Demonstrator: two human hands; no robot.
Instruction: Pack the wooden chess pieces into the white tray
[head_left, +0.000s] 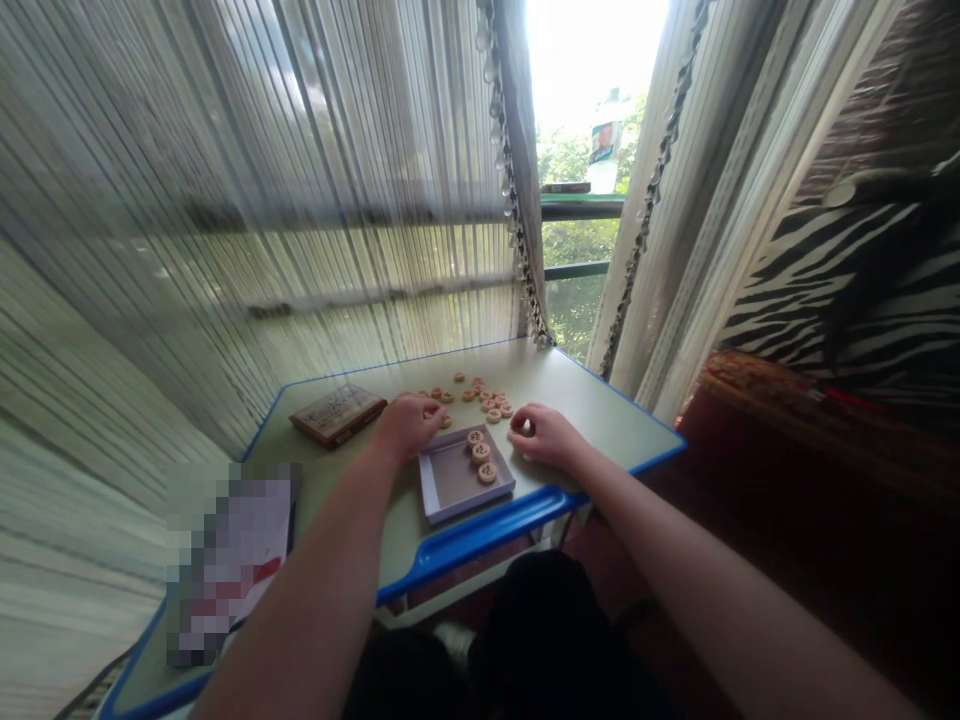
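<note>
On a pale blue-rimmed desk (pixel 600 410) beside a curtained window (pixel 577 150), we list: a shallow grey tray (pixel 450 485) holding three wooden discs (pixel 481 453); loose discs (pixel 487 398) scattered beyond it; a flat box (pixel 337 412) to its left. Our left hand (pixel 409 425) curls at the tray's far corner, our right hand (pixel 544 435) just beside its right edge; whether either grips a disc we cannot tell.

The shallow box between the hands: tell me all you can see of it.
The shallow box is a low square tray, seemingly cardboard, with a grey-brown floor and pale lilac rim. It lies flat and open on the green table near the blue front edge. Three round wooden discs with dark marks lie in a row along its right side. The left hand rests at its far left corner; the right hand lies beside its far right corner, contact unclear.
</note>
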